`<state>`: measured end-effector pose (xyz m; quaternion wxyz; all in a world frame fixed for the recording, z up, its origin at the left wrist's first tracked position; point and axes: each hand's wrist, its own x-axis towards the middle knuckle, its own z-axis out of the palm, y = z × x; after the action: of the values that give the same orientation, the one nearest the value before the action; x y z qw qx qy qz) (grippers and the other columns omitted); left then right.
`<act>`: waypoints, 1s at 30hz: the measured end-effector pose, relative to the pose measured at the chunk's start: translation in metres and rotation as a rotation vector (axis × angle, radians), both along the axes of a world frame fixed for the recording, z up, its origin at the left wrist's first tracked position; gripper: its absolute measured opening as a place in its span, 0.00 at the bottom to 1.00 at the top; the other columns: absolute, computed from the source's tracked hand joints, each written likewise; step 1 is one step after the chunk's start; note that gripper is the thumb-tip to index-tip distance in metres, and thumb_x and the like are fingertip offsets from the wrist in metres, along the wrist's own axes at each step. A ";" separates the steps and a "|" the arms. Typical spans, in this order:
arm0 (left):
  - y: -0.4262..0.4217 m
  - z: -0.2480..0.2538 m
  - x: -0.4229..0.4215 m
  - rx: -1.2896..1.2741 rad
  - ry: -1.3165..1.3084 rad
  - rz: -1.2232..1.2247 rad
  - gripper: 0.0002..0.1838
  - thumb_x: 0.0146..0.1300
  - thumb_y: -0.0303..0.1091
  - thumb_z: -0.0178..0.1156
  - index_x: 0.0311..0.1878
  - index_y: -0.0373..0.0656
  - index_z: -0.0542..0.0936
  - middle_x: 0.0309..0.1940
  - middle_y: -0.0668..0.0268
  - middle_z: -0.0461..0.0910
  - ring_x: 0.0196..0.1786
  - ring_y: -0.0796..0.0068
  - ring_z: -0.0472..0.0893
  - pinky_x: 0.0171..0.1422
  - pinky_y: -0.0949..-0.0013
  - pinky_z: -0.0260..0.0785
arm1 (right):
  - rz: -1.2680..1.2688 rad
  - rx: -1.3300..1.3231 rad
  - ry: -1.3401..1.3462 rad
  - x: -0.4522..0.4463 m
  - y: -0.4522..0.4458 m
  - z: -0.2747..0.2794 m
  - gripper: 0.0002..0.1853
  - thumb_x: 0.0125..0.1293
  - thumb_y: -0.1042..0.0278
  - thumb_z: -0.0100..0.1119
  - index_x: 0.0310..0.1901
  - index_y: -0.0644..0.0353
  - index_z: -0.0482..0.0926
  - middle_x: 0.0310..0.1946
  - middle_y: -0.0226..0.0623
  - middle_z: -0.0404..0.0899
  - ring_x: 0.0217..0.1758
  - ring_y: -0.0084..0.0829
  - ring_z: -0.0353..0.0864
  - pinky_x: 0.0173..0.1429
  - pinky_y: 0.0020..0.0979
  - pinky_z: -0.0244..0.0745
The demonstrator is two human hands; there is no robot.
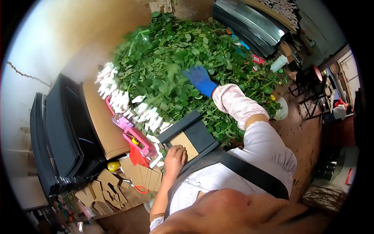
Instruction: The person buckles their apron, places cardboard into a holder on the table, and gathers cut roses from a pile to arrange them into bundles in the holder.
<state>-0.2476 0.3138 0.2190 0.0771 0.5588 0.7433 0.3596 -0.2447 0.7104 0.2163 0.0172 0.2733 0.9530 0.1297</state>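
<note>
My right hand (200, 80), in a blue glove, reaches over a large heap of leafy green stems (163, 58). Its fingers are spread and slightly blurred, and no stem shows in them. My left hand (175, 159) is bare, with bent fingers pressed over the left end of a brown cardboard piece (186, 143). That piece lies in a dark channel-shaped holder (200, 134) with raised sides, close against my body. White-wrapped flower heads (119, 99) line the left edge of the heap. A pink tape dispenser (138, 142) stands just left of the holder.
Stacked dark sheets (66, 128) and a large cardboard sheet (103, 121) stand at left. Below are cut cardboard pieces (111, 191), orange-handled scissors (140, 189) and a yellow tape roll (113, 166). Shiny sheets (253, 25) lie at the back; a white bucket (281, 109) stands at right.
</note>
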 end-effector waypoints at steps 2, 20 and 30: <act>-0.001 0.000 0.001 0.007 -0.009 0.005 0.07 0.59 0.26 0.67 0.41 0.40 0.86 0.42 0.61 0.83 0.45 0.58 0.83 0.49 0.62 0.77 | 0.148 0.214 -0.008 0.023 -0.009 -0.030 0.28 0.72 0.68 0.51 0.73 0.39 0.66 0.63 0.36 0.72 0.63 0.38 0.74 0.67 0.45 0.66; 0.001 0.001 0.002 -0.008 -0.054 0.034 0.08 0.58 0.25 0.67 0.41 0.38 0.85 0.43 0.61 0.83 0.47 0.58 0.82 0.52 0.62 0.77 | -0.051 -0.388 -0.297 0.055 -0.021 -0.018 0.27 0.68 0.40 0.54 0.53 0.57 0.82 0.48 0.45 0.84 0.53 0.46 0.82 0.56 0.50 0.73; 0.001 0.003 -0.001 0.009 -0.062 0.016 0.07 0.57 0.23 0.67 0.40 0.38 0.85 0.42 0.60 0.83 0.48 0.59 0.82 0.51 0.63 0.77 | 0.286 -0.382 0.279 -0.066 0.012 0.106 0.22 0.70 0.48 0.52 0.60 0.48 0.77 0.47 0.42 0.84 0.49 0.44 0.84 0.54 0.45 0.79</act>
<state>-0.2483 0.3145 0.2218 0.0944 0.5417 0.7434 0.3807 -0.3103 0.7220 0.3221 -0.0813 0.1428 0.9823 -0.0901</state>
